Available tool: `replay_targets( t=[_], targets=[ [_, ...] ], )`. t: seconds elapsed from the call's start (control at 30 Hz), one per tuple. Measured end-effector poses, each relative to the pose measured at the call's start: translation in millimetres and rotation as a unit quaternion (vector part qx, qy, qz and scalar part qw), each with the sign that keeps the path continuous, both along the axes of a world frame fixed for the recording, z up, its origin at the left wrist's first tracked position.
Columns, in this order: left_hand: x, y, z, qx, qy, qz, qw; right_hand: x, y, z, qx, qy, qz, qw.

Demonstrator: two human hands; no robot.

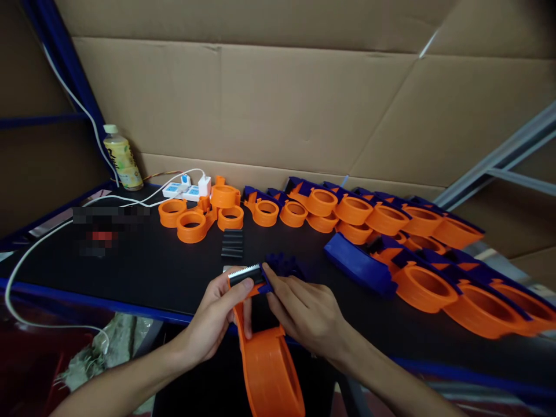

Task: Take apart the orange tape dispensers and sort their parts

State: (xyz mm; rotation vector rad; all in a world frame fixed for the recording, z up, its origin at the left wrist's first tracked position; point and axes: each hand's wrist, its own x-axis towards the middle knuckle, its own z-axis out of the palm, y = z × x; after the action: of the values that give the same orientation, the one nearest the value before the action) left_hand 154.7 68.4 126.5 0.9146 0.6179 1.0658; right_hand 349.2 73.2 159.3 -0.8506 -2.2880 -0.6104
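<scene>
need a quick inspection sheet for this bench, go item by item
surface: black table with blue edge
job's things: orange tape dispenser with serrated blade; rows of orange-and-blue dispensers at right; orange rings back left
clutter: drink bottle, stack of black parts, loose blue cover
grippers: left hand grips the dispenser under the blade; right hand lies against its right side, grip hidden
cables: white cable from power strip off the left edge
surroundings: cardboard wall behind, metal frame at right

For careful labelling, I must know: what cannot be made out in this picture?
Head view only.
Pixelated patch: hides what lies there.
Orange dispenser: lower end cut by bottom edge.
Bottle: label too small.
Right hand: its back hides its grip.
</scene>
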Motion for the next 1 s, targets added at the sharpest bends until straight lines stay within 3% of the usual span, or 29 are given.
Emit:
replay_targets(
  t=[0.13, 0.3, 0.4, 0.57, 0.7, 0.83, 1.0],
  targets=[
    [-6.6, -1.3, 9.9, -0.021, 0.025, 0.063, 0.997, 30.8, 9.5, 13.7, 0.09, 0.073, -0.118, 0.986],
    [-12.4, -2.7, 24.0, 0.017, 0.051, -0.01, 0.999, 45.5, 15.6, 19.7, -0.099, -0.029, -0.149, 0.983],
    [-15.6, 0.0, 23.5, 0.008, 0.078, -0.044, 0.996, 40.0, 18.9, 9.3, -0.134, -0.053, -0.173, 0.974],
    [-21.4, 9.1, 13.2, -0.001, 0.095, -0.078, 0.992, 43.9, 26.1, -0.4, -0.194, -0.092, -0.149, 0.965],
    [-20.2, 10.2, 6.5, 0.007, 0.134, -0.097, 0.986, 40.2, 19.3, 19.8, -0.279, -0.04, -0.077, 0.956],
    [-16.7, 5.0, 6.9, 0.017, 0.175, -0.115, 0.978, 10.7, 5.1, 45.7, -0.39, 0.038, 0.041, 0.919],
    [-19.8, 3.6, 11.0, 0.026, 0.201, -0.101, 0.974, -13.5, 7.8, 52.9, -0.431, 0.058, 0.062, 0.898]
  ],
)
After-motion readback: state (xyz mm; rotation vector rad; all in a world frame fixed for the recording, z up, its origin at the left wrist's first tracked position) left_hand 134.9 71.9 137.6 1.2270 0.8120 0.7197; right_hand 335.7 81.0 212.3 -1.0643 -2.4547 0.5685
